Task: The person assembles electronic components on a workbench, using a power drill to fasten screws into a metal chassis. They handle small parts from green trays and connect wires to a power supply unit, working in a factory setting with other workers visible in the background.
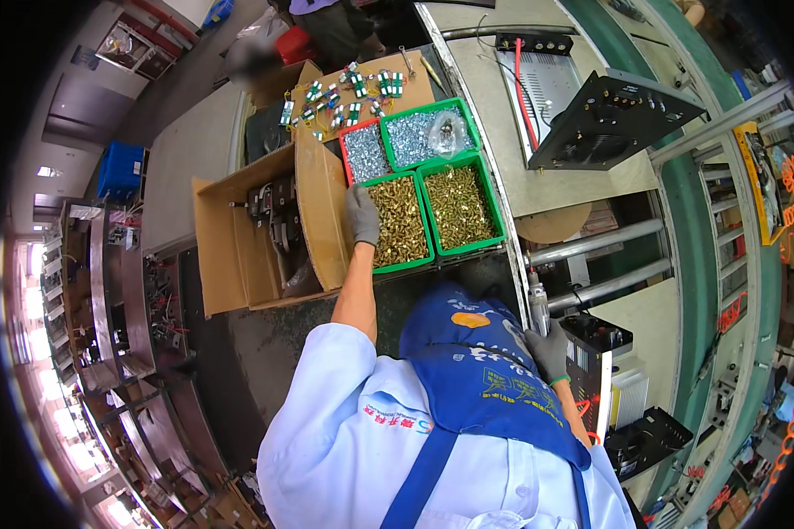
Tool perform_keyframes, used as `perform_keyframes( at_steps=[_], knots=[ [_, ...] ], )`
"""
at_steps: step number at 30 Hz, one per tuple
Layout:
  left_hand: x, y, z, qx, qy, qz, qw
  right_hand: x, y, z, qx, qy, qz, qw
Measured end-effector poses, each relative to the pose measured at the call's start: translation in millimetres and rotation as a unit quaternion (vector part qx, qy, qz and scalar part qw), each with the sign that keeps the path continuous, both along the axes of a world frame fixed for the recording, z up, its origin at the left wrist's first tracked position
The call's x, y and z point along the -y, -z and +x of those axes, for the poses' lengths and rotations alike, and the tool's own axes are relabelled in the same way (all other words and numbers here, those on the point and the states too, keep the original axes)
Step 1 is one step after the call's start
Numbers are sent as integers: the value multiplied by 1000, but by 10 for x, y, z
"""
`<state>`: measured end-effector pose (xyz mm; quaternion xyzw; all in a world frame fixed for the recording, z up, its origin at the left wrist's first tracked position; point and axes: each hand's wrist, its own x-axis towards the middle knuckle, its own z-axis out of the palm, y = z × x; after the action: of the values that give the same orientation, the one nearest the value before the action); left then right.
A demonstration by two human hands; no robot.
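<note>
My left hand, in a grey glove, is at the left edge of a green bin full of brass-coloured screws. Its fingers look bunched together near the bin's far left corner; whatever they hold is hidden. A second green bin of similar screws stands to the right. Behind them are a red bin and another green bin, both with silvery small hardware; a clear plastic bag lies in the latter. My right hand, also gloved, is closed around a silver power screwdriver beside the bench edge.
An open cardboard box with black parts stands left of the bins. Small green-and-white wired parts lie on cardboard behind. On the right bench are an opened metal chassis with a black panel and more black units. Another person stands at the far side.
</note>
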<state>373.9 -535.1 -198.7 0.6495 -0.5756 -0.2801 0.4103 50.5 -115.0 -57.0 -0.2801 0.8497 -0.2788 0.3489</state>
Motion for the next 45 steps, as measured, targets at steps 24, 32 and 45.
perform_keyframes(
  at_steps=[24, 32, 45],
  knots=[
    [339, 409, -79, 165, -79, 385, 905, -144, 59, 23, -5, 65, 17, 998],
    [348, 420, -63, 184, -74, 368, 908, -78, -65, 25, 4, 58, 17, 998],
    [-436, -387, -498, -36, 75, 167, 982, -122, 80, 4, 1, 15, 31, 999]
  ],
)
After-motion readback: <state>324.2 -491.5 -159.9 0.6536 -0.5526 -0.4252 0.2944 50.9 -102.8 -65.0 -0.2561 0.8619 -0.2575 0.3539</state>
